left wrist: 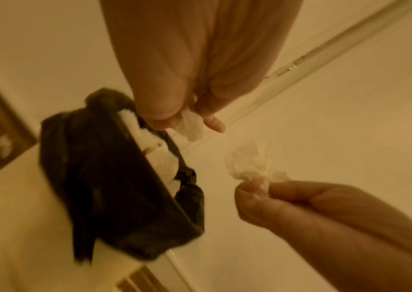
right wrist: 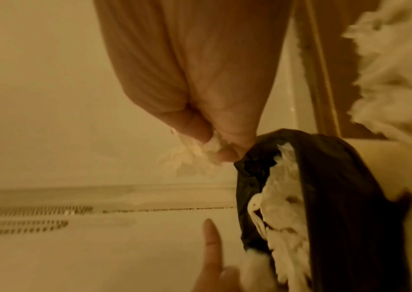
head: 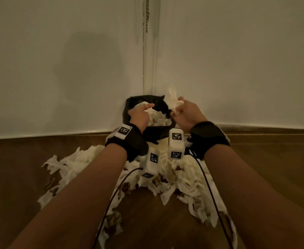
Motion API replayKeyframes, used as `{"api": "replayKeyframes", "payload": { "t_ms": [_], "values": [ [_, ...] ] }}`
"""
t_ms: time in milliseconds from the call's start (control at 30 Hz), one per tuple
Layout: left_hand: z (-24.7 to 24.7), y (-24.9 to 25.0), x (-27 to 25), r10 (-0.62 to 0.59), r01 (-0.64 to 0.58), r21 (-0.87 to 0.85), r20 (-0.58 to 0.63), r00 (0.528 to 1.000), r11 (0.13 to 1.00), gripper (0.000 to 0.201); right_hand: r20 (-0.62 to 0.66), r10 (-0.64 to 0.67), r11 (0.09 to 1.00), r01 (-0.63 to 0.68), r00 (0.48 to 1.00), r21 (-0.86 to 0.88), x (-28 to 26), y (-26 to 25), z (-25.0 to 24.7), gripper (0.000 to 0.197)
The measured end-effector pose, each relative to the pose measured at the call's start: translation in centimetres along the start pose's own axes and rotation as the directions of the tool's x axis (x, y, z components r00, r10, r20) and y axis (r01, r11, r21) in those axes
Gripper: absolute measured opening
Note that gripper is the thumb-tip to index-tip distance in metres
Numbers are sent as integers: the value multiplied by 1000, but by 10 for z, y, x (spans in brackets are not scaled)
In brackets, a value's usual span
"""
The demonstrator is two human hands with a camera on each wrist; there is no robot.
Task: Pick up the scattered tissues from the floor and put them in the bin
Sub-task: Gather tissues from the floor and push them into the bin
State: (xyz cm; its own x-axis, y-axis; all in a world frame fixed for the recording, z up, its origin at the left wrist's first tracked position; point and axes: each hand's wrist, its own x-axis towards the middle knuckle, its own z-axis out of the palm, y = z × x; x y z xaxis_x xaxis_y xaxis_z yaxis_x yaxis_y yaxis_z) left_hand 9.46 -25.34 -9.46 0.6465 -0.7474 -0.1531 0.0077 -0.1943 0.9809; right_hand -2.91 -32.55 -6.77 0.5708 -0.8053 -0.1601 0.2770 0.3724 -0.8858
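Both hands are up over the bin (head: 129,112), which stands in the corner where the two walls meet, lined with a black bag and already heaped with white tissue. The right hand (head: 187,114) pinches a crumpled tissue (head: 172,99) between thumb and fingertips, holding it just above the bin's right rim. The left hand (head: 141,115) is over the bin's mouth; the left wrist view shows a smaller scrap (left wrist: 191,124) caught between its thumb and fingers, one finger pointing out straight. The hands are near each other but apart.

This looks like the dropping step: both wads are carried and neither is let go yet. Next, each hand needs to come a little further over the opening and loosen its fingers so the paper falls inside; the bin is so full that pressing the heap down may be needed, or pieces could slide off the top.

Most of the job remains. A wide pile (head: 183,180) of tissues lies on the wooden floor (head: 30,177) just in front of the bin, under the forearms.
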Motion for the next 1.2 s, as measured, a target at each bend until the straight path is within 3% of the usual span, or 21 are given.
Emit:
{"api": "replayKeyframes", "payload": {
  "t_ms": [67,133,267,333,433,500,633,700,767,800,867,967,1100,1200],
  "values": [
    [-9,3,8,197,-167,227,-114,974,959,46,27,-70,989,72,997,-129,12,-5,4,35],
    [-15,6,13,341,-288,291,-154,927,913,48,13,-116,973,116,993,-199,23,-4,9,36],
    [-22,6,23,344,-301,327,-82,935,896,43,-78,-188,859,125,979,-496,39,16,9,41],
    [-22,2,26,375,-314,411,-74,924,856,32,-57,-215,708,115,975,-697,43,27,10,32],
    [-21,-6,26,400,-316,513,-59,914,798,18,70,-205,321,135,976,-937,46,38,11,22],
    [-22,-11,26,408,-298,598,-53,911,744,13,116,-133,114,131,984,-985,45,43,13,22],
    [-22,-18,27,403,-306,819,101,910,485,21,137,-47,-68,133,989,-989,38,56,20,38],
    [-19,-24,26,327,-335,885,228,917,323,28,185,7,-189,183,983,-965,34,62,22,37],
    [-16,-33,21,234,-332,930,291,928,160,31,189,92,-254,207,978,-945,27,64,24,37],
    [-16,-38,18,198,-316,938,286,938,144,34,195,117,-310,222,974,-924,24,63,23,37],
    [-17,-45,12,200,-282,933,239,950,222,38,229,66,-365,237,971,-901,21,64,20,39],
    [-24,-49,3,358,-307,901,190,914,306,34,261,-87,-338,218,961,-916,18,66,18,40],
    [-46,-61,-8,523,-348,835,86,848,427,34,311,-400,-254,221,862,-941,7,82,26,32],
    [-70,-78,-20,509,-273,814,-33,860,513,32,378,-490,-154,348,785,-925,-13,105,41,24]
  ]
}}
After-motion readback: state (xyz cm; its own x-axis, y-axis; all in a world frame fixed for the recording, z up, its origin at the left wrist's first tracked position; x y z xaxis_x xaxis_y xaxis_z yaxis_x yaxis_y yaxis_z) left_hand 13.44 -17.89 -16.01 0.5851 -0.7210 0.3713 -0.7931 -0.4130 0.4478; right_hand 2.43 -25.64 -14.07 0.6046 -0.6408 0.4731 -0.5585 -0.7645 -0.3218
